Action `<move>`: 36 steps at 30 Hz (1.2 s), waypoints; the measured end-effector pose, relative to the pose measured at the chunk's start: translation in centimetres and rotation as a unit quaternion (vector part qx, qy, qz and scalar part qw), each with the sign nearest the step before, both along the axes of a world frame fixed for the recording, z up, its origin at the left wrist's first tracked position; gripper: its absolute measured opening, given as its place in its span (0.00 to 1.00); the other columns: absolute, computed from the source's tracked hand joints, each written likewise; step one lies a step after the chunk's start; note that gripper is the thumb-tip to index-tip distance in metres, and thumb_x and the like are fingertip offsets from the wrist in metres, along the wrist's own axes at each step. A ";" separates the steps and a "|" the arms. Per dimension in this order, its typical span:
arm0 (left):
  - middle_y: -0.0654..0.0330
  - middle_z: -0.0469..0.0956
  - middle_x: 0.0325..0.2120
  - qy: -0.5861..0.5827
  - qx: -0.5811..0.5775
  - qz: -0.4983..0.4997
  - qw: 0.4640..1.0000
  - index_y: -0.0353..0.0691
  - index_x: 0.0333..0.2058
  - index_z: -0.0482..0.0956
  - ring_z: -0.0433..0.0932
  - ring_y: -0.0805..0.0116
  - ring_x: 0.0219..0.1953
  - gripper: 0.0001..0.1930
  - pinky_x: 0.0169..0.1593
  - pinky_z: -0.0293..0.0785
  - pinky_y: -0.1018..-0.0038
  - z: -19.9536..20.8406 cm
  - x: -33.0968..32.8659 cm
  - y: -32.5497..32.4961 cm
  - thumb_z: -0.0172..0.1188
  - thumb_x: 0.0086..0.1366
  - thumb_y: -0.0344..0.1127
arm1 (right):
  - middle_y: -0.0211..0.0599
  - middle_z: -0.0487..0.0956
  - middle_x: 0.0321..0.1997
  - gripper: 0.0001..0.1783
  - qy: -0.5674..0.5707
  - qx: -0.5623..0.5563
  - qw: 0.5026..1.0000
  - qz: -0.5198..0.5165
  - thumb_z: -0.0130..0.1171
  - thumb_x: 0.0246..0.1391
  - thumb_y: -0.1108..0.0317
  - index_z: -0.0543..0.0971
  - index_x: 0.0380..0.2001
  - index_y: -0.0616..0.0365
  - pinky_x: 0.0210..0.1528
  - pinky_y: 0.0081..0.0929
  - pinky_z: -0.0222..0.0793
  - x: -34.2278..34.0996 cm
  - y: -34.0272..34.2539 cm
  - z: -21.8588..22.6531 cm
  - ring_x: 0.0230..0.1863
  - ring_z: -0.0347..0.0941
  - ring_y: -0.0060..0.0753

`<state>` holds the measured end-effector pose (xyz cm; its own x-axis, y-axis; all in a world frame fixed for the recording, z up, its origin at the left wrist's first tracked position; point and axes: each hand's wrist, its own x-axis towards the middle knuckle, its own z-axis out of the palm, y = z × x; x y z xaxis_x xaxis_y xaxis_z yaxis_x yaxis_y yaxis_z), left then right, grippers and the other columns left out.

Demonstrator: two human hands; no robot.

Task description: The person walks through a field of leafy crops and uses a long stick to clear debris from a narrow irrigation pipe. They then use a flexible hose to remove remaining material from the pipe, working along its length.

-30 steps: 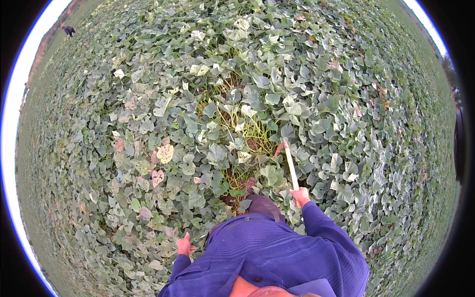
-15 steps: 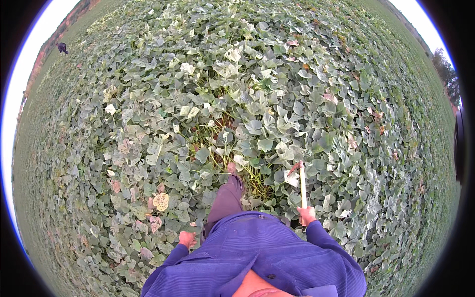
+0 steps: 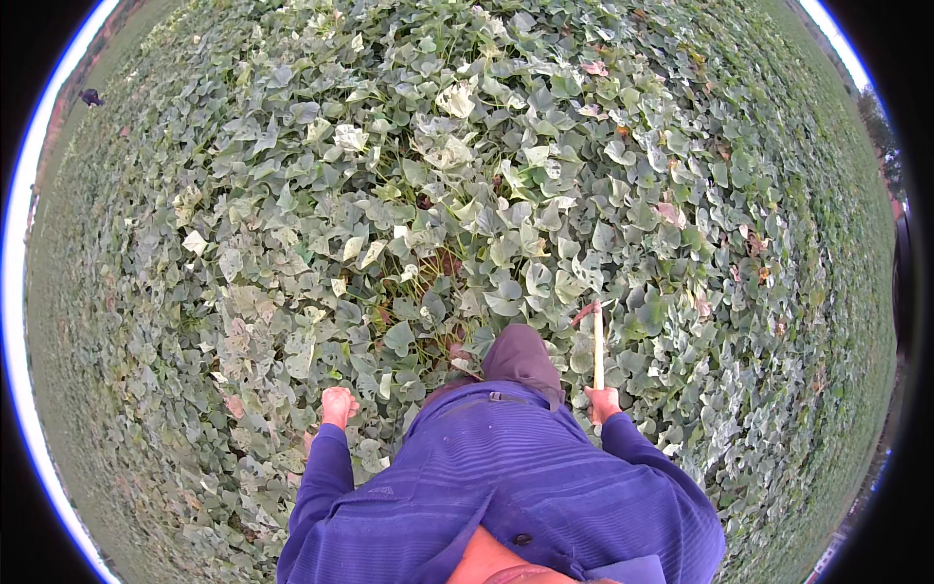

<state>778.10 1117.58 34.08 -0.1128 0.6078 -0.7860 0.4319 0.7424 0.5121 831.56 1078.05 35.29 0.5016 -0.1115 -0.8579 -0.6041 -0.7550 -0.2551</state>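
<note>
My right hand (image 3: 602, 403) is wrapped round the pale straight handle of a sickle (image 3: 597, 350). Its short reddish-brown blade (image 3: 585, 312) points left from the far end of the handle, just over the leaves. On the left, my left hand (image 3: 339, 406) is held out as a fist above the foliage, with nothing showing in it. Broad-leaved vines (image 3: 467, 209) spread thickly ahead of me and around both hands. My bent knee (image 3: 522, 355) in dark trousers stands forward between the hands, and the foot below it is hidden.
Leafy vines cover the ground on every side. A narrow gap with reddish soil (image 3: 450, 263) and bare stems opens ahead of my legs. Far off at the upper left is a dark figure (image 3: 91, 97), apparently a person. Trees (image 3: 879, 131) stand at the far right edge.
My other knee has swung forward as I step ahead. My left hand has moved forward and slightly left. The sickle stays in my right hand, slightly farther forward.
</note>
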 end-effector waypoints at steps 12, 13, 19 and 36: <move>0.57 0.74 0.25 0.023 -0.139 0.022 0.990 0.42 0.28 0.74 0.73 0.56 0.18 0.12 0.17 0.64 0.60 -4.1 11.4 11.1 0.43 0.63 0.39 | 0.32 0.71 0.15 0.13 0.011 -0.028 0.997 0.077 0.67 0.51 0.66 0.74 0.24 0.61 0.11 0.35 0.58 15.0 22.9 -7.1 0.10 0.65 0.31; 0.59 0.66 0.20 -0.053 -0.141 0.086 0.985 0.43 0.21 0.68 0.63 0.61 0.15 0.09 0.16 0.51 0.63 -4.0 10.7 11.5 0.42 0.59 0.35 | 0.32 0.70 0.14 0.13 0.025 -0.018 0.998 0.058 0.67 0.51 0.66 0.75 0.24 0.62 0.10 0.35 0.59 16.7 25.3 -7.7 0.09 0.65 0.31; 0.51 0.74 0.21 0.065 -0.068 -0.256 0.962 0.40 0.26 0.75 0.71 0.56 0.16 0.10 0.17 0.60 0.58 0.7 21.6 21.0 0.46 0.62 0.35 | 0.30 0.68 0.13 0.12 -0.045 0.055 0.992 0.107 0.68 0.50 0.68 0.74 0.26 0.60 0.10 0.33 0.56 29.5 36.5 -11.4 0.09 0.63 0.29; 0.46 0.79 0.28 0.002 -0.079 0.016 0.997 0.34 0.32 0.74 0.81 0.46 0.24 0.08 0.20 0.73 0.56 -2.8 41.1 55.6 0.52 0.63 0.34 | 0.25 0.68 0.16 0.13 -0.124 0.316 0.940 -0.015 0.66 0.55 0.63 0.72 0.29 0.55 0.10 0.24 0.61 54.6 71.0 0.8 0.11 0.63 0.22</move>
